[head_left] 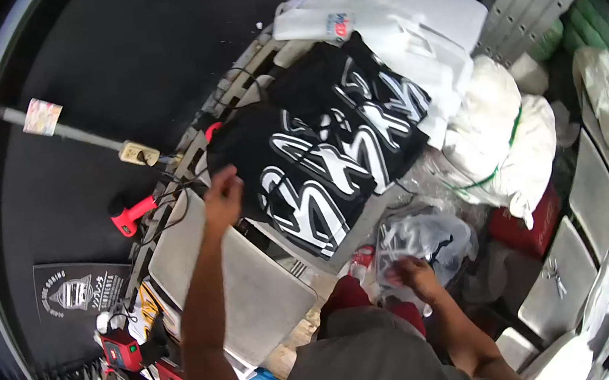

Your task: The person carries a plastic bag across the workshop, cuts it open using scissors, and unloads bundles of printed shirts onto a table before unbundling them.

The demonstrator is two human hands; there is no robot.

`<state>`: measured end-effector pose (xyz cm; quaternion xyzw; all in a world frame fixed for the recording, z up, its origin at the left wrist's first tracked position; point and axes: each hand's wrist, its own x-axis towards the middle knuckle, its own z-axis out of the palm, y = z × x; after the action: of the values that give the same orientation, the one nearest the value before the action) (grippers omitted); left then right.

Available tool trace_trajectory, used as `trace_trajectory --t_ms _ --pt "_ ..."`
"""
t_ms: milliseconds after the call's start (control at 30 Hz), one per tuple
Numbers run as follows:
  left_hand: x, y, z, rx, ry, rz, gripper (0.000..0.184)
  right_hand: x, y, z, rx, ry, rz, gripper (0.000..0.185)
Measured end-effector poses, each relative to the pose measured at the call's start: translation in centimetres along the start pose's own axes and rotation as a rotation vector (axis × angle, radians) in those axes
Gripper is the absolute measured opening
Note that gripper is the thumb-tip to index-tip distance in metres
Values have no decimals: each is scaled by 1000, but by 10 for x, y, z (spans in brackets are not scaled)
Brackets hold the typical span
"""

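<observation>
A row of black folded shirts (328,137) with large white lettering lies overlapped on a bench in front of me. My left hand (223,198) is at the near left edge of these shirts, fingers loosely bent and apart, with nothing visible in it. Low on the right, my right hand (412,279) is over a clear plastic bag (445,237) that has whitish and dark contents. That hand is blurred, so I cannot make out whether its fingers grip the bag.
Grey flat boards (231,276) stand left of my body. A red heat gun (132,215) and a power socket (138,153) are by the dark wall. White sacks (501,133) bulge at right, beside a red box (528,222). Scissors (555,278) rest on another grey board.
</observation>
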<state>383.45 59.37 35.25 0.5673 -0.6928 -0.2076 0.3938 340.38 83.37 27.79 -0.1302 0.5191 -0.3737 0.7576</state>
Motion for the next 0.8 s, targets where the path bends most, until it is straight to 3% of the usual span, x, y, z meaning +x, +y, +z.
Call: trace_trajectory --t_ms 33,100,167,233,267,300,333,367,400,433,467,567,633,667,700,733,767,800 --pt "-14 32 17 229 -59 -104 33 -10 27 -42 8 139 4 31" --pt "-30 30 39 418 46 57 35 -29 74 -119 -35 360 189 37" --pt "-39 66 43 -3 -1 -257 32 -31 135 -200 135 589 322 32" --pt "-50 114 79 -460 0 -83 26 -42 162 -235 29 749 254 26" --pt "-63 146 101 -477 -165 -82 23 -37 228 -288 -176 596 -8 22" --pt "-77 181 128 -490 -309 -71 19 -42 204 -267 247 715 -14 20" --pt "-92 212 160 -334 -549 -276 16 -23 228 -287 273 710 55 24" --pt "-109 227 205 -237 -698 -43 16 -11 212 -273 282 843 133 24" --pt "-143 205 252 -348 -838 -198 16 10 227 -277 288 827 61 23" --pt "-166 198 297 -302 -977 -163 17 34 242 -286 283 801 -12 23" --pt "-198 191 341 -286 -1046 -264 18 60 255 -291 306 831 -36 24" --pt "-293 130 478 -312 -1145 -82 19 131 281 -312 291 836 -111 25" --pt "-337 113 561 -417 -1262 -240 21 187 339 -338 -131 818 -168 36" --pt "-360 87 600 -434 -1285 -263 23 201 357 -357 -793 546 -97 50" --pt "-373 65 637 -78 -1359 -272 26 211 357 -355 -1104 714 -290 56" --pt "-391 27 665 -185 -1317 -433 25 216 343 -359 -1164 754 -282 58" --pt "-386 30 672 -35 -975 -383 25 219 327 -368 -1224 790 -272 59" --pt "-397 -51 690 211 -1024 -110 26 223 321 -378 -1118 839 -284 60"
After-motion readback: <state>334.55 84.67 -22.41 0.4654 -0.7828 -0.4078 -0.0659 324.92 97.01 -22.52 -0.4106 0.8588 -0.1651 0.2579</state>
